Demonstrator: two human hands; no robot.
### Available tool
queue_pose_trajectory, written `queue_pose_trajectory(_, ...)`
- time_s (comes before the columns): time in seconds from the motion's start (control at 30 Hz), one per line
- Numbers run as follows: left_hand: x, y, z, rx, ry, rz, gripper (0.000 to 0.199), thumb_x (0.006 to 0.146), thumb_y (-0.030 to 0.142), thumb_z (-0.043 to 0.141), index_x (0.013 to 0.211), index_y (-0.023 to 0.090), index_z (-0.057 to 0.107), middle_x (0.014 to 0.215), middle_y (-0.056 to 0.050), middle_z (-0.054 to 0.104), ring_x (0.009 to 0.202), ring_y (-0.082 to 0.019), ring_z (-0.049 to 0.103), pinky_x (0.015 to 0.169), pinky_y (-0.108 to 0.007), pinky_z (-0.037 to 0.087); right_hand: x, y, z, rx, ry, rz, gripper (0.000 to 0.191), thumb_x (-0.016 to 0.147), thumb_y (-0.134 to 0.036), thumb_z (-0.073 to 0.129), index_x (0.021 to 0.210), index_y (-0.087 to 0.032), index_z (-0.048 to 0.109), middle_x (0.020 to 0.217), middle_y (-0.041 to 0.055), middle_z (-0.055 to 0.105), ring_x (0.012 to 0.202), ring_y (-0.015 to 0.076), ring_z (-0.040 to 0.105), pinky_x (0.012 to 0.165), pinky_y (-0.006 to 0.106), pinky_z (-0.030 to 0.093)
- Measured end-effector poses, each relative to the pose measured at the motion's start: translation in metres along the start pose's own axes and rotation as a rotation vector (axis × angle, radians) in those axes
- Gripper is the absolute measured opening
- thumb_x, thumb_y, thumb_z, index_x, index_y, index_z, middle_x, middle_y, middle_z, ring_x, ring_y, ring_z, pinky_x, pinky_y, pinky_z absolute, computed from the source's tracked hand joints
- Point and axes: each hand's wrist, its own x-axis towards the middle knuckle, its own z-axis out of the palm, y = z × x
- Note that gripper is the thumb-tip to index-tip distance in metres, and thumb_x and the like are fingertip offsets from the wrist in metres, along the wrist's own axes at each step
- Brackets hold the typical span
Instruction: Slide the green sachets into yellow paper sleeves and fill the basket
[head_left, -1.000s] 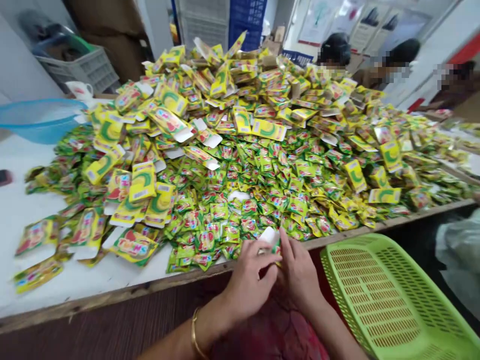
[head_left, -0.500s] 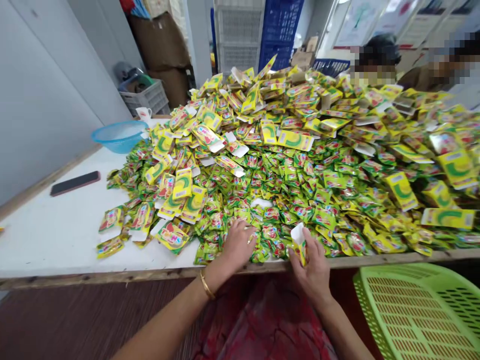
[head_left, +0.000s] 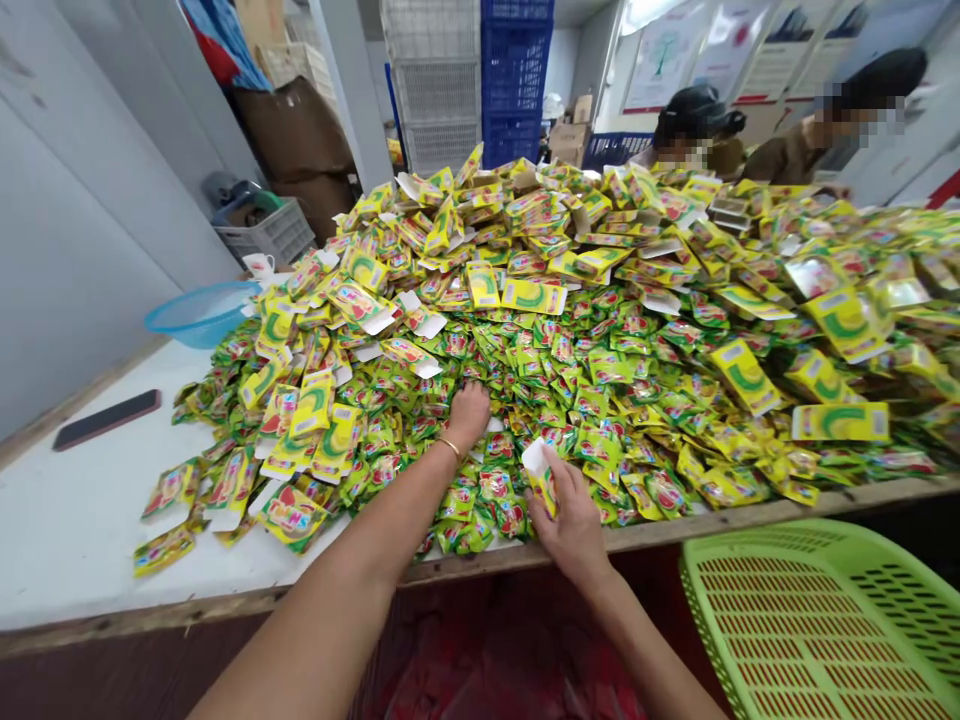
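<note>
My left hand (head_left: pixel 470 412), with a gold bangle on the wrist, reaches into the heap of small green sachets (head_left: pixel 517 355). Its fingers curl down among them, fingertips hidden, so what they grip cannot be made out. Nearer the table's front edge, my right hand (head_left: pixel 568 510) is closed around a small yellow carton (head_left: pixel 541 478), thumb on one side and fingers on the other. The carton's white flap stands up at its open top. Green sachets printed with red fruit lie around both hands. More filled-looking yellow cartons (head_left: pixel 311 405) lie left of my left hand, several with white flaps out.
A high mound of yellow cartons (head_left: pixel 555 205) covers the table's far side. On the left are a phone-like dark slab (head_left: pixel 107 420), a blue basin (head_left: pixel 199 318) and a cup (head_left: pixel 259 264). A green plastic basket (head_left: pixel 810 600) stands below the front edge at right. Two people are behind the mound.
My left hand has moved forward, deeper into the sachets. My right hand still holds the carton near the front edge. The camera view has shifted to the right.
</note>
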Motion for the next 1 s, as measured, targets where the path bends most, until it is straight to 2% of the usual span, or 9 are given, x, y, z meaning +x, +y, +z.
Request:
queue_pose_trajectory(0.13,-0.008,-0.009,-0.005,-0.095,-0.027,0.053,0.016,0.079,0.01,0.051,0.071,0.011,0.065,0.085,-0.013,0.062,0.091,-0.022,0.057,0.08,-0.032,0.045,-0.002,0.003,-0.001,0.029,0.065,0.051,0.055,0.089,-0.03,0.048,0.14,-0.022,0.03,0.119,0.0116,0.053,0.109,0.0218,0.053,0.089,0.038,0.047)
queue_pose_trajectory(0.27,-0.045,-0.016,-0.009,-0.231,0.009,0.012,0.02,0.079,0.016,0.054,0.06,0.015,0.06,0.079,-0.007,0.061,0.082,-0.017,0.057,0.076,-0.027,0.044,-0.003,0.002,-0.002,0.015,0.058,0.073,0.055,0.089,-0.033,0.048,0.14,-0.022,0.031,0.119,0.0115,0.053,0.108,0.0224,0.053,0.089,0.038,0.046)
queue_pose_trajectory(0.33,-0.063,-0.02,-0.01,-0.434,0.048,-0.109,0.023,0.076,0.02,0.058,0.054,0.015,0.055,0.074,-0.004,0.059,0.077,-0.015,0.056,0.071,-0.024,0.044,-0.003,0.001,-0.002,0.012,0.043,0.083,0.055,0.089,-0.034,0.048,0.14,-0.022,0.031,0.118,0.0113,0.054,0.106,0.0224,0.053,0.088,0.038,0.047)
queue_pose_trajectory(0.47,-0.084,-0.025,-0.014,-1.102,0.031,-0.456,0.028,0.065,0.028,0.066,0.048,0.016,0.047,0.05,0.003,0.047,0.058,-0.013,0.053,0.055,-0.023,0.042,-0.002,-0.001,-0.002,-0.025,-0.01,0.093,0.054,0.089,-0.035,0.047,0.139,-0.022,0.033,0.109,0.0097,0.055,0.098,0.022,0.055,0.082,0.036,0.048)
queue_pose_trajectory(0.6,-0.098,-0.024,-0.023,-1.362,-0.04,-0.53,0.017,0.065,0.03,0.063,0.063,0.016,0.054,0.058,0.0,0.057,0.056,-0.013,0.056,0.052,-0.025,0.05,-0.003,0.0,-0.003,-0.072,-0.054,0.051,0.054,0.088,-0.036,0.048,0.139,-0.024,0.034,0.107,0.0084,0.055,0.095,0.0212,0.056,0.078,0.033,0.049)
queue_pose_trajectory(0.77,-0.117,-0.02,-0.033,-1.678,0.015,-0.652,0.026,0.059,0.025,0.067,0.062,0.018,0.043,0.055,0.007,0.048,0.049,-0.007,0.05,0.048,-0.02,0.05,0.002,-0.005,0.002,-0.259,-0.11,-0.099,0.051,0.086,-0.034,0.048,0.134,-0.022,0.041,0.11,0.0106,0.054,0.094,0.0228,0.055,0.077,0.034,0.047)
queue_pose_trajectory(0.83,-0.12,-0.016,-0.036,-1.677,0.039,-0.67,0.022,0.061,0.025,0.066,0.071,0.019,0.047,0.059,0.007,0.052,0.052,-0.009,0.053,0.05,-0.022,0.051,0.006,-0.011,0.009,-0.346,-0.17,-0.183,0.052,0.084,-0.033,0.05,0.134,-0.022,0.042,0.112,0.0114,0.054,0.092,0.0236,0.054,0.078,0.035,0.044)
queue_pose_trajectory(0.9,-0.118,-0.012,-0.039,-1.571,0.121,-0.642,0.026,0.065,0.025,0.064,0.088,0.019,0.053,0.07,0.002,0.061,0.06,-0.012,0.059,0.058,-0.027,0.054,0.011,-0.018,0.017,-0.404,-0.221,-0.231,0.055,0.083,-0.032,0.051,0.136,-0.021,0.04,0.112,0.0119,0.055,0.092,0.0239,0.053,0.077,0.035,0.042)
queue_pose_trajectory(1.0,-0.111,-0.003,-0.041,-1.198,0.346,-0.515,0.031,0.073,0.02,0.057,0.103,0.017,0.058,0.101,-0.008,0.067,0.092,-0.019,0.063,0.087,-0.035,0.051,0.015,-0.027,0.028,-0.421,-0.272,-0.255,0.059,0.083,-0.033,0.052,0.138,-0.018,0.037,0.11,0.0124,0.055,0.091,0.0235,0.051,0.076,0.034,0.04)
